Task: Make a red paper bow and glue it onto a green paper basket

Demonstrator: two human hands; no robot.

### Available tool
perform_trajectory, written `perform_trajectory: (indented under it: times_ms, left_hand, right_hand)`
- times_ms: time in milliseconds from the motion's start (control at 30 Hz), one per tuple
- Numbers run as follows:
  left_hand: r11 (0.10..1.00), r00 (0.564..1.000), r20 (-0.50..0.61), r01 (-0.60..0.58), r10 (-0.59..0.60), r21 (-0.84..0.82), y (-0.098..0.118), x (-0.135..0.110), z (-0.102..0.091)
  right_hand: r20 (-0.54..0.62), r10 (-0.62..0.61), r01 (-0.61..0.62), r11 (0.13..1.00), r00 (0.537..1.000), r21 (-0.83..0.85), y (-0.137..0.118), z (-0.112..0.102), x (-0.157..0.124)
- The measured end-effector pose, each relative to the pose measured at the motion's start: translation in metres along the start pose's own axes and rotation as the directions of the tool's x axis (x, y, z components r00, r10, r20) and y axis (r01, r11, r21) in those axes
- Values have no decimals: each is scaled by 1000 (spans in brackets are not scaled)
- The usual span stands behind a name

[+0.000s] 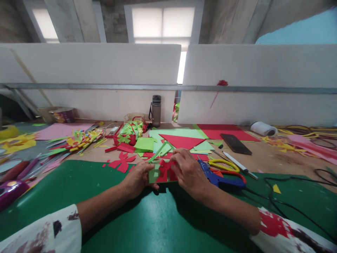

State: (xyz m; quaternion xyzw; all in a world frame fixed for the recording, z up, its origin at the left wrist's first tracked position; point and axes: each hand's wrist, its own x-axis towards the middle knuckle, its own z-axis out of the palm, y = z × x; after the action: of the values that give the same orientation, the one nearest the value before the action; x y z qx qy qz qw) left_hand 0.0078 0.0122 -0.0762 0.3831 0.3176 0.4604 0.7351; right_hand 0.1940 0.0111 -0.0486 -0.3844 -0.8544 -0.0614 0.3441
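Observation:
Between my hands, above the green mat [126,225], is a small light green paper piece [153,174] with a red cut-paper flower [163,170] on its front. My left hand [137,178] grips its left end, thumb in front. The fingers of my right hand [190,173] are bent and pressed on the red paper at the right side; their tips are partly hidden. A blue glue gun [218,180] lies just right of my right hand, beside scissors with yellow handles [223,165]. Loose red paper petals [122,162] lie beyond my left hand.
Red and green paper sheets [181,141] are stacked ahead. A phone [235,143], a white pen [240,164] and a black cord [279,201] lie to the right. A bottle [156,111] stands by the white panel. Paper flowers [84,140] and tools crowd the left.

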Motion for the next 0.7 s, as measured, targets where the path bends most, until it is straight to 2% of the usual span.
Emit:
perform_trajectory:
  times_ms: [267, 700]
  left_hand:
    - [1000, 1000, -14, -7, 7, 14, -1, -3, 2]
    - [998, 999, -13, -33, 34, 52, -1, -4, 4]
  right_hand:
    - [-56, 110, -109, 994, 992, 15, 4, -3, 3]
    - [-7, 231, -231, 973, 973, 17, 3, 3, 3]
